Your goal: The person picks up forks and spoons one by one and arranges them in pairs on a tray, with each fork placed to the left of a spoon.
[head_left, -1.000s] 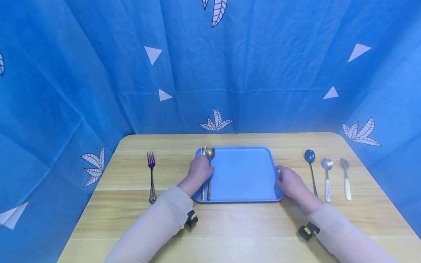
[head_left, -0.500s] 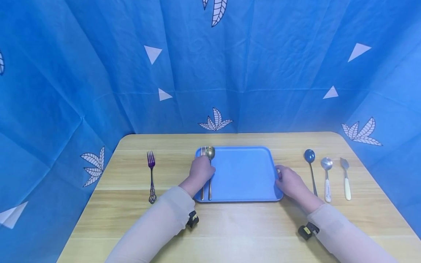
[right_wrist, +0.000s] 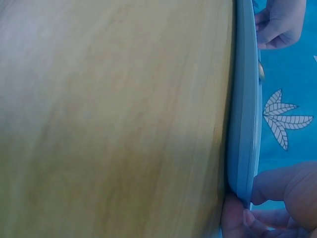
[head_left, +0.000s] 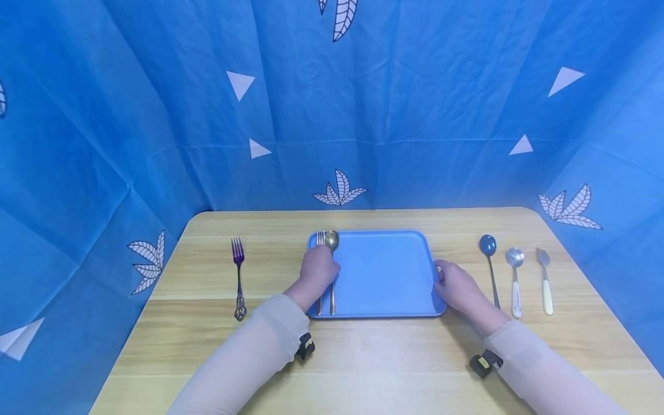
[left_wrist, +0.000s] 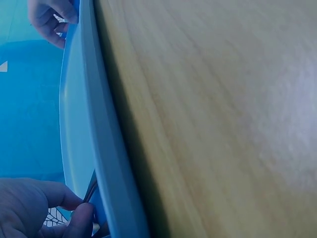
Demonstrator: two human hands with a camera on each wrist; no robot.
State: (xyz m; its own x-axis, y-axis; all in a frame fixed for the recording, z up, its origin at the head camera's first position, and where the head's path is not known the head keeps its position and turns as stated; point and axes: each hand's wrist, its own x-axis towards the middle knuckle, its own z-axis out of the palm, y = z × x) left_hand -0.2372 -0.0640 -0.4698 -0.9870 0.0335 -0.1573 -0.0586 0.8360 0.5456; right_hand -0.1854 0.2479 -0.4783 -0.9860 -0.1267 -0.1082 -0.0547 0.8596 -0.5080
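A blue tray [head_left: 384, 276] lies on the wooden table, with a fork [head_left: 320, 236] and a gold-toned spoon [head_left: 332, 241] side by side along its left end. My left hand [head_left: 317, 268] is over both handles. In the left wrist view, its thumb and forefinger pinch a thin handle [left_wrist: 90, 188], the spoon's, low over the tray. The middle of both handles is hidden under this hand. At the tray's right edge, my right hand [head_left: 456, 285] grips the rim; the right wrist view shows its thumb and fingers [right_wrist: 267, 188] around the tray corner.
Left of the tray lies a purple fork [head_left: 238, 276] with an ornate handle. On the right are a dark long-handled spoon [head_left: 489, 248], a white-handled spoon [head_left: 516, 276] and a white-handled fork-like utensil [head_left: 546, 282]. A blue curtain [head_left: 378, 104] hangs behind the table.
The spoon's handle end has shifted slightly to the right, away from the fork, along with my left hand. The right hand and the tray have stayed in place.
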